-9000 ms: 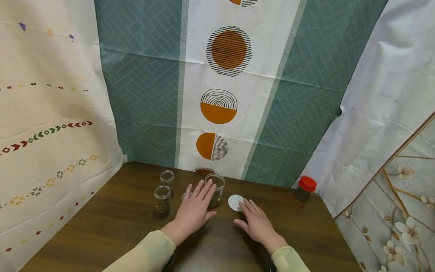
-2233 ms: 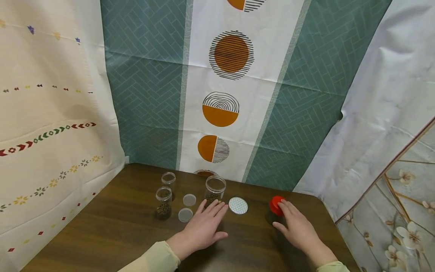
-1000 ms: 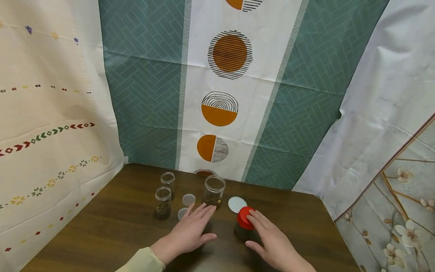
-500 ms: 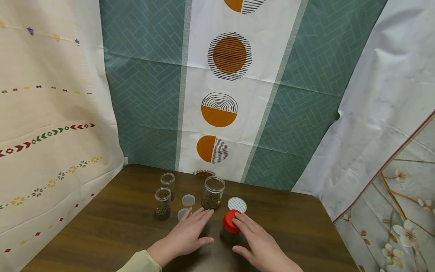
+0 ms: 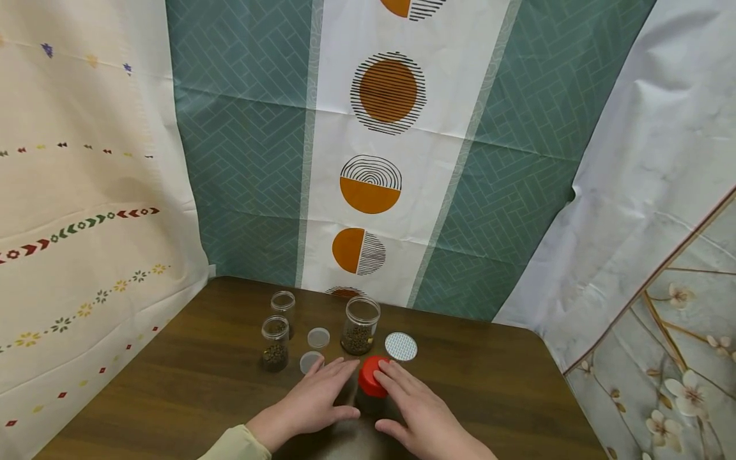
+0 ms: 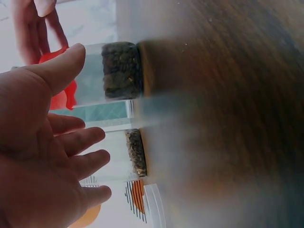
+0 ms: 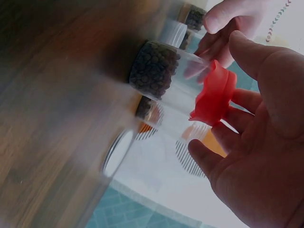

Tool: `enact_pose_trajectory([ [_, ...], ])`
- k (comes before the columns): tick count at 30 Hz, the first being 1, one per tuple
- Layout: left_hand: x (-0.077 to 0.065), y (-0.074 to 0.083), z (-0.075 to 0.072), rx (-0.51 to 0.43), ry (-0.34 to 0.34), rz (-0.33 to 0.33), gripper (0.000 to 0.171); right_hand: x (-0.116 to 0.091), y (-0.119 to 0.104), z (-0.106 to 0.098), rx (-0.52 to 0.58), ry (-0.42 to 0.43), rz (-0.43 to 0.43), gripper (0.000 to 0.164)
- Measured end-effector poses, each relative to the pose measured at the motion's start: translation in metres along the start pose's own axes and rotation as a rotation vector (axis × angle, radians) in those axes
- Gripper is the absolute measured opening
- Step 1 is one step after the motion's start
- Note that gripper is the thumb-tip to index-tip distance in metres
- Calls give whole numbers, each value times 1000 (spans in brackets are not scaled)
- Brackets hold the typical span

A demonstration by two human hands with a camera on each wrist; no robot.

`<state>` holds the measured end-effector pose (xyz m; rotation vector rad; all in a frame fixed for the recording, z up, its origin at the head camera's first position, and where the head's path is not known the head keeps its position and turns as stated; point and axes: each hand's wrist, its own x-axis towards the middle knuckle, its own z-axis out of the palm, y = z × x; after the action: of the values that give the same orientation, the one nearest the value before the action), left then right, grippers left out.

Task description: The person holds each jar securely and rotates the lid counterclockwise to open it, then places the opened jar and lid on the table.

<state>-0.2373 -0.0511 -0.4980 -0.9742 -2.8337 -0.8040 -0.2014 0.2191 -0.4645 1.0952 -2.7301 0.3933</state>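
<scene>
A clear jar with a red lid and a frilled lower edge stands between both hands. Dark, bean-like pieces fill its lower part. Fingers of my right hand touch the lid's right side, lightly bent, while the thumb is spread away from it. My left hand is left of the jar, fingers extended and thumb apart. In the left wrist view its thumb overlaps the lid; whether it touches I cannot tell. Behind is a wide lidless jar partly filled with similar pieces.
Two smaller lidless jars stand at the left, partly filled. Two small round lids lie between them and the wide jar. A larger round patterned disc lies right of the wide jar. Patterned cloths hang around the wooden table.
My right hand has moved the red-lidded jar leftward along the table, from the right side to near my left hand. The left hand has shifted slightly left and towards me.
</scene>
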Motion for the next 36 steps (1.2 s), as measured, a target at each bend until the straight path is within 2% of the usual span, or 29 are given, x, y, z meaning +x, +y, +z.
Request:
enact_pose_trajectory([
  [11, 1, -9, 0, -57, 9, 4, 83, 7, -12, 6, 36, -52, -19, 81],
  [17, 2, -16, 4, -85, 19, -3, 77, 8, -15, 9, 69, -96, -37, 82],
  [22, 4, -20, 8, -102, 9, -18, 72, 8, -15, 11, 73, -101, -54, 82],
  [29, 9, -21, 13, -109, -21, -16, 75, 7, -15, 11, 102, -111, -48, 84],
  [36, 13, -21, 14, -68, -12, 1, 63, 3, -12, 9, 127, -117, -17, 85],
])
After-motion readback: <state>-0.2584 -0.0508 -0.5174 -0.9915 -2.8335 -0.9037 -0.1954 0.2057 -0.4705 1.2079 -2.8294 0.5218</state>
